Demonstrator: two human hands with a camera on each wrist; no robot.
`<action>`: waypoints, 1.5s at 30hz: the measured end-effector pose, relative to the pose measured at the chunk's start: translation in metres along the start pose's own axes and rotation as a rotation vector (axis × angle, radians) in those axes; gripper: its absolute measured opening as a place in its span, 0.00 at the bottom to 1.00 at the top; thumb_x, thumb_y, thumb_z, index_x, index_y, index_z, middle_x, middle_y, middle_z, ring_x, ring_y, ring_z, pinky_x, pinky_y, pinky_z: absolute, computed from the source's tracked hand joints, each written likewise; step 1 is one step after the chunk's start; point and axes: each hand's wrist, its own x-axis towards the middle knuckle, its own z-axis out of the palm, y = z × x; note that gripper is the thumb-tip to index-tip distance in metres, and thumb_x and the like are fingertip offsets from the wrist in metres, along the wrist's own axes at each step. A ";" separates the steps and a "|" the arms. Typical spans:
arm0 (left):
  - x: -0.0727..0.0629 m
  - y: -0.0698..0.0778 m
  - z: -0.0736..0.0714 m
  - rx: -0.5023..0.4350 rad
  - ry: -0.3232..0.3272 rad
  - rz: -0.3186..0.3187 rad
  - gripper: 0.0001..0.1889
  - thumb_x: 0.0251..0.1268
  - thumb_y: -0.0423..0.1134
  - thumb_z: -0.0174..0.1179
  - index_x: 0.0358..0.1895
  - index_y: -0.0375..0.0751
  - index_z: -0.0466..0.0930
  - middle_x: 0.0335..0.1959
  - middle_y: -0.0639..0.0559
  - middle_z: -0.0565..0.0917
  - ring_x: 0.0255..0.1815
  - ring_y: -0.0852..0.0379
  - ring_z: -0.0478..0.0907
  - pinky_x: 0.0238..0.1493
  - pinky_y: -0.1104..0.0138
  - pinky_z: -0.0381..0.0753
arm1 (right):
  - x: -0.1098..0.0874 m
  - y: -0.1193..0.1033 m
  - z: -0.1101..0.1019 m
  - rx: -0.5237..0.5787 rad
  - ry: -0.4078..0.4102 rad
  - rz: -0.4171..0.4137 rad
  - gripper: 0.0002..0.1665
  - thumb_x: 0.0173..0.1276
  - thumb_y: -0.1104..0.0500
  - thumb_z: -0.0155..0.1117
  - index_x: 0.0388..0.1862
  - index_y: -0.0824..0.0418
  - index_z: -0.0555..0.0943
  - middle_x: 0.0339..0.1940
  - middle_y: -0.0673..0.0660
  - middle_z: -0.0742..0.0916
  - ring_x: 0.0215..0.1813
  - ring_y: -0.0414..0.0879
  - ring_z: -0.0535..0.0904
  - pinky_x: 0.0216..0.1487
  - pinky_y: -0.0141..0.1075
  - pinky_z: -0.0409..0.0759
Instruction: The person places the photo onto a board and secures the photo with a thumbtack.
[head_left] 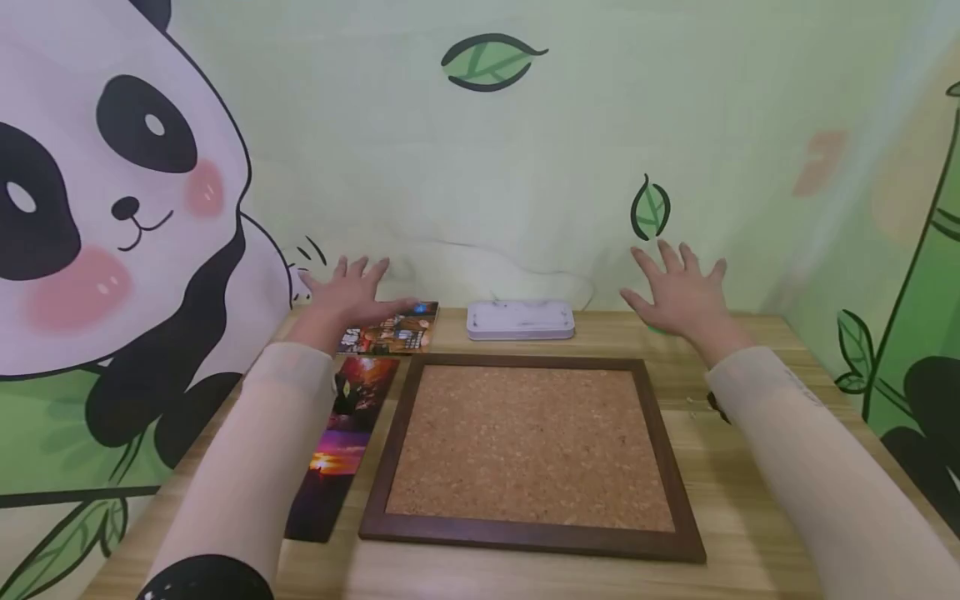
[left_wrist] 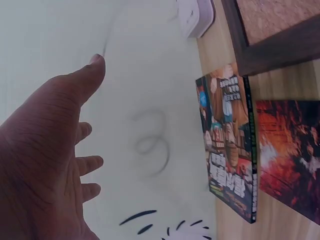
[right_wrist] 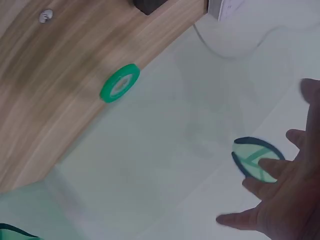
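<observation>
My left hand [head_left: 341, 300] is raised over the back left of the table, fingers spread and straight, holding nothing. Below it lies a thick illustrated book [left_wrist: 227, 145], partly covered by the hand in the head view. My right hand [head_left: 686, 300], also spread and bare, is held up over the back right, with a green roll of tape [right_wrist: 107, 91] on the table edge beneath it. Between the arms lies a cork board [head_left: 525, 450] in a dark brown frame. Sunset-coloured picture prints [head_left: 337, 454] lie along its left side, partly behind the left sleeve.
A pale, flat tin-like case [head_left: 520, 322] stands at the table's back edge, behind the board. A small shiny piece [right_wrist: 45, 16] lies on the wood at the right, and a dark object [head_left: 717, 407] is partly hidden by the right sleeve. A panda-printed wall [head_left: 360, 150] borders the table.
</observation>
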 end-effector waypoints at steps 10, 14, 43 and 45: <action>-0.014 -0.027 0.012 -0.055 0.006 -0.008 0.56 0.58 0.84 0.39 0.82 0.49 0.45 0.80 0.33 0.49 0.79 0.28 0.39 0.56 0.19 0.32 | -0.022 0.033 0.015 0.161 -0.086 0.054 0.44 0.77 0.33 0.42 0.82 0.55 0.50 0.78 0.71 0.59 0.73 0.76 0.52 0.59 0.82 0.43; -0.018 -0.039 0.021 -0.075 0.014 -0.032 0.58 0.57 0.85 0.38 0.82 0.47 0.46 0.79 0.32 0.50 0.78 0.29 0.43 0.58 0.19 0.33 | -0.028 0.047 0.024 0.226 -0.076 0.024 0.43 0.78 0.36 0.43 0.79 0.63 0.58 0.74 0.73 0.65 0.71 0.76 0.58 0.61 0.77 0.54; -0.052 -0.119 0.098 -0.462 -0.210 -0.312 0.41 0.66 0.58 0.60 0.64 0.19 0.68 0.60 0.23 0.73 0.58 0.29 0.72 0.58 0.41 0.73 | -0.107 0.094 0.101 0.742 -0.249 0.044 0.30 0.75 0.43 0.60 0.64 0.63 0.78 0.63 0.69 0.80 0.66 0.68 0.71 0.61 0.62 0.70; -0.054 -0.117 0.101 -0.483 -0.238 -0.321 0.42 0.65 0.59 0.61 0.64 0.19 0.68 0.61 0.23 0.73 0.59 0.29 0.71 0.59 0.40 0.72 | -0.112 0.095 0.107 0.755 -0.221 0.049 0.29 0.75 0.43 0.61 0.64 0.62 0.79 0.62 0.66 0.81 0.65 0.64 0.73 0.59 0.55 0.73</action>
